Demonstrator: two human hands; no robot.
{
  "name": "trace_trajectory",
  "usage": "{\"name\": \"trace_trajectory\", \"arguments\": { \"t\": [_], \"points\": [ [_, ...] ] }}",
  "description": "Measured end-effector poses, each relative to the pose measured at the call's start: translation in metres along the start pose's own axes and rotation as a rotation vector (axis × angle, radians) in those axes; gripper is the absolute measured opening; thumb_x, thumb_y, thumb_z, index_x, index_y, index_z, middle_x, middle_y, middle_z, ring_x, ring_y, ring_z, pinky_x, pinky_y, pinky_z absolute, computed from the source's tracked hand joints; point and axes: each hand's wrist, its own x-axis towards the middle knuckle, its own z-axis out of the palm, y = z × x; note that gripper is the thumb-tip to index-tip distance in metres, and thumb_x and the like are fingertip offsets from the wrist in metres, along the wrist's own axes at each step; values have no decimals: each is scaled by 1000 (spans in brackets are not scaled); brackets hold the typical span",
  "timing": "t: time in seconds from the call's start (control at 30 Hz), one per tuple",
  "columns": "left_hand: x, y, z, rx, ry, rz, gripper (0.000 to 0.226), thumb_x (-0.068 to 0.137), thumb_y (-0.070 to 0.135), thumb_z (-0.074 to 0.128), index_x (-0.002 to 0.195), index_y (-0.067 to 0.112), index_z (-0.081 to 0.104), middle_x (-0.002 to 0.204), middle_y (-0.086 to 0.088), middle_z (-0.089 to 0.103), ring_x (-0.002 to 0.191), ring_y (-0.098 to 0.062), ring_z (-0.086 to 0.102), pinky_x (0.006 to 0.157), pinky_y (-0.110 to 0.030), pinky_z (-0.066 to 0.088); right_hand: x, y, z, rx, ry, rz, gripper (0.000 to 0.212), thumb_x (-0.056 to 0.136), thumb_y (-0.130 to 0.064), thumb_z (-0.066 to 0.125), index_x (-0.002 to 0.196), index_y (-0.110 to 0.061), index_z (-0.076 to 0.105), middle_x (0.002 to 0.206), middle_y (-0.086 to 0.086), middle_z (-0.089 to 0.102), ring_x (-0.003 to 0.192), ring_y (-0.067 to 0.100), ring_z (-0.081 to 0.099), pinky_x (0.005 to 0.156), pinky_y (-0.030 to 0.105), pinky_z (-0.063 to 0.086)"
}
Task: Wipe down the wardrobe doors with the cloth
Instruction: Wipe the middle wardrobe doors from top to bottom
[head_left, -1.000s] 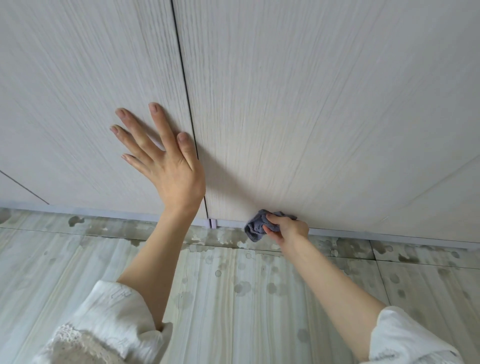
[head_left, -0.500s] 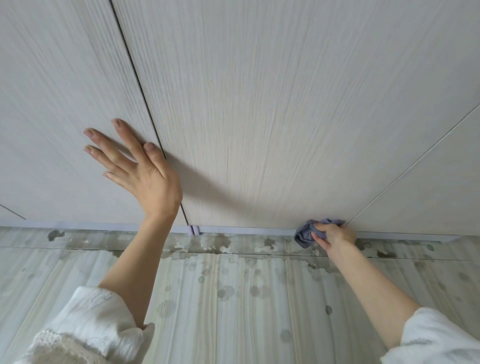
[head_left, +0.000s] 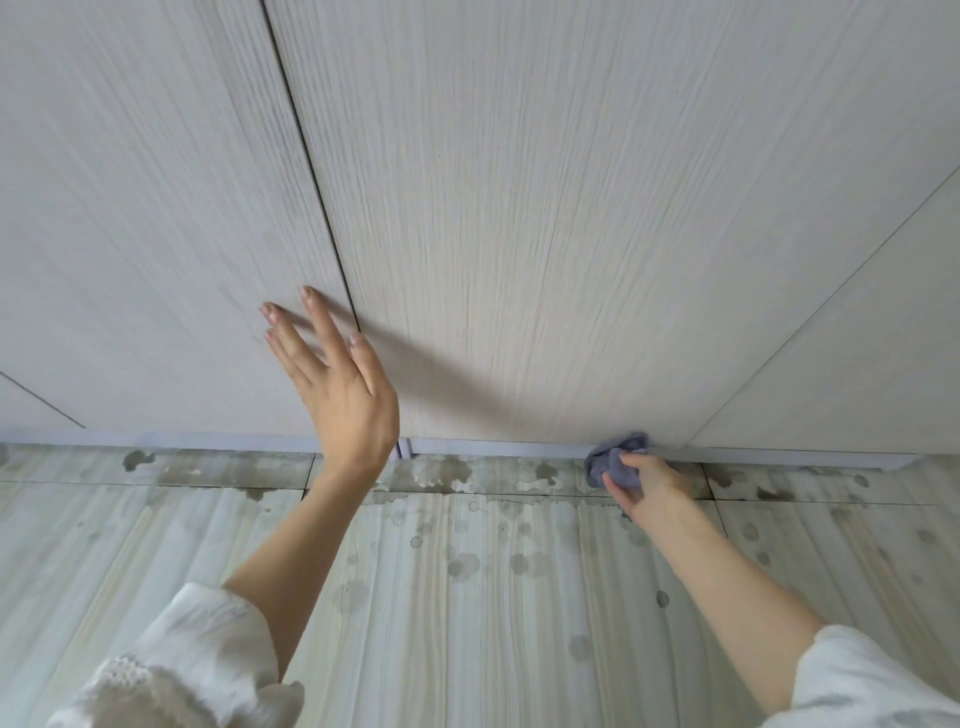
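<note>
Pale wood-grain wardrobe doors fill the upper view: a left door (head_left: 135, 234), a middle door (head_left: 545, 218) and a right door (head_left: 857, 374). My right hand (head_left: 647, 486) grips a bunched grey-blue cloth (head_left: 615, 460) at the bottom of the middle door, near the seam with the right door, against the grey plinth (head_left: 493, 448). My left hand (head_left: 337, 384) has straight, spread fingers on the left door, just left of the dark seam between left and middle doors.
The floor (head_left: 467, 597) below is pale striped tile with many dark wet spots and blotches along the plinth. White sleeves cover both forearms at the bottom corners.
My right hand has carried the cloth rightward along the bottom of the middle door to its right seam. My left hand has slid lower on the left door, fingers closer together.
</note>
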Motion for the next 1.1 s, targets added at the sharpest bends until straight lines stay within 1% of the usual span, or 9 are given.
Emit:
{"name": "trace_trajectory", "arguments": {
  "t": [0.13, 0.23, 0.3, 0.37, 0.47, 0.63, 0.87, 1.0, 1.1],
  "points": [
    [-25, -4, -4, -74, -171, -82, 56, 103, 26, 23, 152, 28, -4, 157, -5, -20, 145, -16, -16, 119, -36, -2, -35, 23, 21, -237, -120, 83, 29, 81, 5, 66, 105, -4, 52, 111, 17, 54, 96, 32, 57, 37, 29, 52],
    [-39, 7, -4, -162, -298, -409, 59, 102, 22, 28, 152, 27, -2, 159, -1, -16, 147, -18, -7, 119, -39, 4, -61, 27, 36, -352, -285, 108, 23, 82, 3, 66, 100, -6, 55, 102, 14, 57, 88, 27, 59, 43, 28, 54],
    [-44, 17, -6, -200, -467, -650, 56, 102, 25, 30, 153, 21, 8, 160, -3, 0, 146, -23, 7, 116, -43, 14, -75, 23, 47, -417, -367, 57, 21, 82, 1, 65, 97, -9, 56, 102, 14, 60, 92, 27, 61, 51, 30, 55],
    [-45, 28, -9, -201, -704, -731, 49, 103, 30, 30, 149, 14, 24, 154, -7, 25, 140, -26, 26, 111, -42, 24, -89, 15, 55, -504, -438, -29, 19, 83, 0, 64, 94, -13, 57, 97, 10, 62, 90, 22, 60, 59, 30, 52],
    [-46, 46, -16, -253, -931, -658, 44, 103, 36, 33, 140, 15, 41, 140, -5, 46, 128, -24, 42, 104, -39, 34, -107, -4, 55, -572, -515, -132, 18, 84, 0, 62, 88, -16, 57, 88, 6, 63, 79, 18, 58, 56, 27, 44],
    [-41, 56, -20, -409, -978, -552, 22, 98, 40, 46, 114, 27, 53, 123, -4, 59, 112, -21, 58, 92, -36, 51, -123, -28, 39, -477, -684, -119, 20, 89, 5, 51, 89, -13, 58, 90, 8, 64, 82, 21, 61, 76, 31, 51],
    [-47, 65, -20, -538, -1045, -533, 51, 87, 22, 67, 133, 12, 47, 115, -12, 64, 105, -22, 64, 85, -32, 55, -125, -31, 18, -226, -793, 14, 19, 89, -3, 45, 99, -5, 61, 93, 12, 66, 88, 23, 64, 87, 38, 54],
    [-51, 68, -18, -501, -1028, -401, 27, 89, 15, 65, 116, 15, 61, 86, -4, 66, 79, -13, 66, 75, -25, 57, -127, -36, 15, -333, -829, -2, 43, 78, -28, 64, 111, -1, 62, 104, 14, 66, 94, 23, 65, 87, 37, 54],
    [-54, 72, -18, -487, -986, -327, 5, 91, 10, 61, 89, 15, 62, 74, -1, 59, 66, -9, 61, 64, -20, 56, -127, -36, 12, -429, -844, -62, 41, 76, -15, 65, 114, -2, 60, 107, 15, 64, 94, 22, 63, 84, 35, 54]
  ]
}}
